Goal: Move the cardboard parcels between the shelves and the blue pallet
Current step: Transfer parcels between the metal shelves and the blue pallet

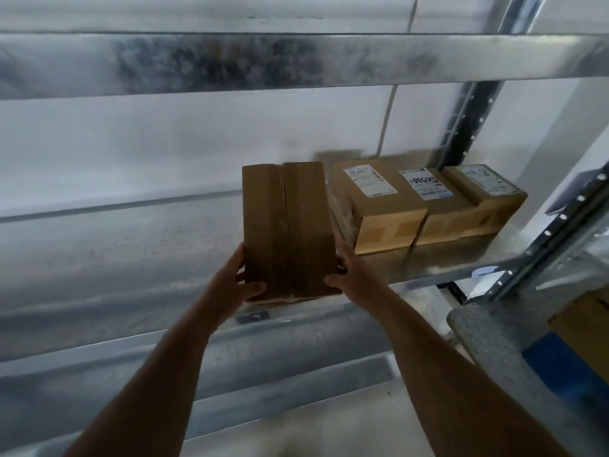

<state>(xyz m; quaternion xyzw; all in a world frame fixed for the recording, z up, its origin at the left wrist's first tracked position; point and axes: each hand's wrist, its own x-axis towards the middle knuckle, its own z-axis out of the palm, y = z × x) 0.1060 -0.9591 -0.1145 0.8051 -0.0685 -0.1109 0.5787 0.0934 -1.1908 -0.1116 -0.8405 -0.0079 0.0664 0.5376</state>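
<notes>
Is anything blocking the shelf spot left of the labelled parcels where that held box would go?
Nothing visible does. The left hand and right hand grip the plain cardboard parcel at the shelf edge; the metal behind and left looks bare. Three labelled parcels sit to its right.

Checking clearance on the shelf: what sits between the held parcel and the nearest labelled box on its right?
Head view: nothing but a narrow gap between the held parcel and the labelled box.

Plain brown cardboard parcel point(287, 230): taped seam up, at the metal shelf's point(131, 258) front edge
Three labelled tan cardboard parcels point(425, 206): side by side, shelf's right end
</notes>
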